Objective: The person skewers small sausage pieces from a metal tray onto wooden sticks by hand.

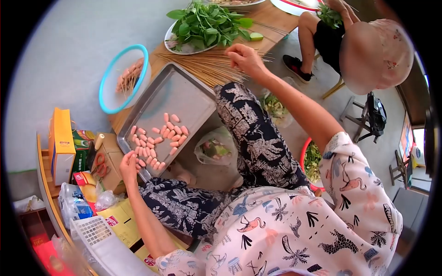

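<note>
1 blue-rimmed bowl [113,111] by tray's [179,92] upper-left edge: skewered sausages [130,73], seemingly done. Left hand [129,166] at tray's lower-left edge, fingertips together; can't tell if pinching anything. Loose sausages [159,140] bunched toward that edge, seemingly what's left. Skewers [198,66] on tabletop [271,23] along tray's upper-right edge; right hand [247,60] above, fingers curled, grip unclear.

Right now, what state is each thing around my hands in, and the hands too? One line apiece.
Metal tray: uncovered, partly filled
Pink sausages: loose in the tray, unskewered
Skewers: piled loosely beside the tray
Blue-rimmed bowl: uncovered, holding skewered sausages
Leafy greens: heaped
Green vegetable piece: looks cut
Left hand: at the tray's edge, grip unclear
Right hand: over the skewers, curled, grip unclear
</note>
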A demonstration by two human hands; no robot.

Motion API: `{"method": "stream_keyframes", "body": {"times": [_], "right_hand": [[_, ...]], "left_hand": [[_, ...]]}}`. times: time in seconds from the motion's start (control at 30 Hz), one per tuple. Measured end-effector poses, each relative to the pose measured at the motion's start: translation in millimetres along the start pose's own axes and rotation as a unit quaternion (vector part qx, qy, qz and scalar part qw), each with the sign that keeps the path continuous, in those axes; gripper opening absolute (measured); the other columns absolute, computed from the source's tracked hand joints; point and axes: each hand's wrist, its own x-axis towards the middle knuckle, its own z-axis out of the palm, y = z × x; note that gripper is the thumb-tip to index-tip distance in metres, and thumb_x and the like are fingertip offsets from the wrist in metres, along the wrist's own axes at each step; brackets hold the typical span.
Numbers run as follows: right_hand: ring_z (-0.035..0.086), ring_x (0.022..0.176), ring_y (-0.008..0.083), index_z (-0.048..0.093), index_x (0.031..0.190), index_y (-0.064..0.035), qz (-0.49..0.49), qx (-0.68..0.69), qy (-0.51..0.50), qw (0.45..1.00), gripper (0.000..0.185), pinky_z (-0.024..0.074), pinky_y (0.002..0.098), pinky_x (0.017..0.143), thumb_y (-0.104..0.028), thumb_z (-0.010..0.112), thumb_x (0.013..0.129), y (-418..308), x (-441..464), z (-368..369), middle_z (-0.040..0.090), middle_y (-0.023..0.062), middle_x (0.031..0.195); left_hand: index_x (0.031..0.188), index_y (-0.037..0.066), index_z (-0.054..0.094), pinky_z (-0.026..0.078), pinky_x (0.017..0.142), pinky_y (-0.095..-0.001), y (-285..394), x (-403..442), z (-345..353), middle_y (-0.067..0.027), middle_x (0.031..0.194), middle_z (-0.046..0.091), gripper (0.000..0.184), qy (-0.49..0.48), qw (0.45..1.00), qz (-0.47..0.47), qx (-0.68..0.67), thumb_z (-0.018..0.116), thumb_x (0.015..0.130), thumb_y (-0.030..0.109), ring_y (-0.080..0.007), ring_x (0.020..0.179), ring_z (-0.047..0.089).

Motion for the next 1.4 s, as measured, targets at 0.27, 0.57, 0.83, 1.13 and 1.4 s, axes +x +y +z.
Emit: {"method": "stream_keyframes", "body": {"times": [0.27, 0.57, 0.83, 1.13, 1.4], "right_hand": [[0.062, 0.077, 0.0334, 0.063, 0.082, -0.0097, 0.043, -0.37, -0.056, 0.926, 0.017, 0.048, 0.0437, 0.068, -0.025, 0.057, 0.077, 113.9, -19.1, -12.4, 0.065, 0.0144, 0.077], [0.063, 0.077, 0.0354, 0.061, 0.08, -0.0066, 0.007, -0.462, -0.076, 0.883, 0.017, 0.0491, 0.046, 0.066, -0.022, 0.055, 0.076, 129.4, -13.4, 9.4, 0.064, 0.0172, 0.078], [0.061, 0.077, 0.0366, 0.06, 0.077, -0.0064, -0.009, -0.519, -0.095, 0.849, 0.017, 0.0473, 0.0472, 0.066, -0.021, 0.052, 0.076, 126.3, -8.5, 10.4, 0.064, 0.0176, 0.076], [0.058, 0.051, 0.0177, 0.059, 0.067, -0.0036, 0.298, -0.017, -0.223, 0.928, 0.019, 0.0435, 0.0281, 0.046, -0.02, 0.061, 0.077, 83.4, -16.8, -20.0, 0.06, 0.0085, 0.061], [0.049, 0.044, 0.01, 0.058, 0.08, -0.0029, 0.321, 0.237, -0.26, 0.88, 0.01, 0.0354, 0.0205, 0.04, -0.012, 0.055, 0.084, -51.1, -73.1, -17.2, 0.055, 0.0033, 0.057]], "left_hand": [[0.106, 0.0, 0.061, 0.035, 0.043, -0.0177, 0.8, 2.5, 17.3, 0.0002, 0.071, 0.058, 0.023, 0.014, 0.997, 0.071, 0.015, 0.057, 0.088, 0.015, -0.0034, 0.051, 0.049], [0.1, 0.004, 0.065, 0.046, 0.058, -0.0258, 7.7, 2.5, 33.0, -0.0052, 0.072, 0.064, 0.022, 0.016, 0.982, 0.111, 0.152, 0.061, 0.082, 0.016, -0.0107, 0.062, 0.058], [0.099, 0.002, 0.065, 0.044, 0.055, -0.0254, 3.8, 3.7, 36.4, -0.0057, 0.073, 0.061, 0.021, 0.023, 0.971, 0.167, 0.172, 0.06, 0.084, 0.015, -0.0127, 0.061, 0.056], [0.098, 0.002, 0.066, 0.048, 0.068, -0.0307, 14.5, -5.7, 37.6, -0.0132, 0.083, 0.066, 0.023, 0.035, 0.972, 0.145, 0.181, 0.062, 0.08, 0.016, -0.0203, 0.071, 0.063], [0.106, 0.001, 0.061, 0.038, 0.05, -0.0142, 59.3, -22.4, 43.9, -0.001, 0.077, 0.064, 0.022, -0.027, 0.982, 0.069, -0.174, 0.053, 0.092, 0.015, -0.0021, 0.057, 0.051]]}}
